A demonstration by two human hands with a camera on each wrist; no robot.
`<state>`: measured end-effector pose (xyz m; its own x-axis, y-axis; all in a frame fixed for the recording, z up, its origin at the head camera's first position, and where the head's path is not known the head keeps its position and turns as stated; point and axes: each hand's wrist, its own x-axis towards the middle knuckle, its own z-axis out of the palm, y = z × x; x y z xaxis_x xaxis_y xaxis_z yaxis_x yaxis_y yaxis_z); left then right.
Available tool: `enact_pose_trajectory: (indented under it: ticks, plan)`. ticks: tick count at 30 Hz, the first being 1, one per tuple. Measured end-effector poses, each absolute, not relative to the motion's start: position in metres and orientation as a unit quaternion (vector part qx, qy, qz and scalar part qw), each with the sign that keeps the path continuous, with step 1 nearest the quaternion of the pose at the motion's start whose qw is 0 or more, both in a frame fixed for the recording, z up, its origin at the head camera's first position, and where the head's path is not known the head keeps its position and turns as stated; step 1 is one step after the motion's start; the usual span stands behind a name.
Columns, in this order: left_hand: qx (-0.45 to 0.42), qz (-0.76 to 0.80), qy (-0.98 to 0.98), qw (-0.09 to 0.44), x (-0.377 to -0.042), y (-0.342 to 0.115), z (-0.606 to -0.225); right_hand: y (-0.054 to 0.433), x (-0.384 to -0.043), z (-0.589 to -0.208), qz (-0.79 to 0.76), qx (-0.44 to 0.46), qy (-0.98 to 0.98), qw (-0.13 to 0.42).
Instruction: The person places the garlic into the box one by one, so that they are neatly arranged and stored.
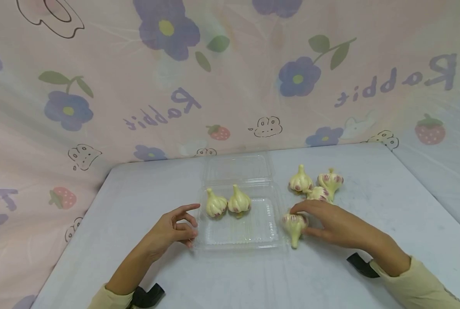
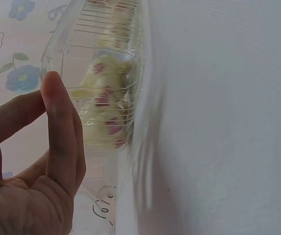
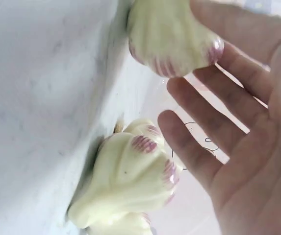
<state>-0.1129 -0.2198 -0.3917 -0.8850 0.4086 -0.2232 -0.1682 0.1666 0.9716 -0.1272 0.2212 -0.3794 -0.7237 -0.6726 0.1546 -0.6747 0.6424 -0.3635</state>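
Garlic bulbs (image 1: 239, 202), six in the head view: cream-yellow, glossy, ribbed, with long necks and purple streaks. At the left edge of a clear plastic box (image 1: 261, 221), left hand (image 1: 170, 231), fingers loosely bent; whether pinching the rim, not possible to tell. Inside the box, on its left side, two bulbs side by side, necks away from the person; lid (image 1: 237, 167) opened back. Just beside the right edge, one bulb (image 1: 295, 225), neck toward the person, pinched between thumb and fingers of the right hand (image 1: 336, 221). Farther right, three bulbs (image 1: 318, 194) close together.

Underneath, white tabletop (image 1: 234, 279); behind, pale pink cloth (image 1: 234, 73) with blue flowers, rabbits and mirrored "Rabbit" lettering.

Only from the left wrist: outer side of the box's ribbed wall. Only from the right wrist: palm of the right hand, lowest finger free of the bulb.
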Motion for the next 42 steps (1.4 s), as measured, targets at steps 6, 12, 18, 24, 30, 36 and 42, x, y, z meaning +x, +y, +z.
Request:
enact_pose_trajectory:
  ticks: [6, 12, 18, 24, 30, 36, 42]
  plan:
    - [0.085, 0.64, 0.729, 0.227, -0.113, -0.22, -0.391, 0.225, -0.129, -0.38, 0.238, 0.364, -0.9, -0.02]
    - [0.083, 0.641, 0.729, 0.228, -0.113, -0.22, -0.391, 0.229, -0.133, -0.38, 0.317, 0.331, -0.888, -0.032]
    - [0.081, 0.643, 0.726, 0.228, -0.113, -0.219, -0.393, 0.232, -0.135, -0.379, 0.34, 0.334, -0.879, -0.024]
    - [0.082, 0.645, 0.725, 0.227, -0.113, -0.219, -0.392, 0.23, -0.123, -0.369, 0.295, 0.369, -0.878, -0.077]
    - [0.091, 0.645, 0.726, 0.223, -0.113, -0.219, -0.392, 0.222, -0.114, -0.367, 0.255, 0.365, -0.888, -0.119]
    - [0.092, 0.646, 0.725, 0.222, -0.113, -0.218, -0.392, 0.225, -0.117, -0.368, 0.245, 0.345, -0.894, -0.145]
    - [0.09, 0.647, 0.723, 0.222, -0.112, -0.219, -0.391, 0.228, -0.122, -0.374, 0.228, 0.319, -0.912, -0.12]
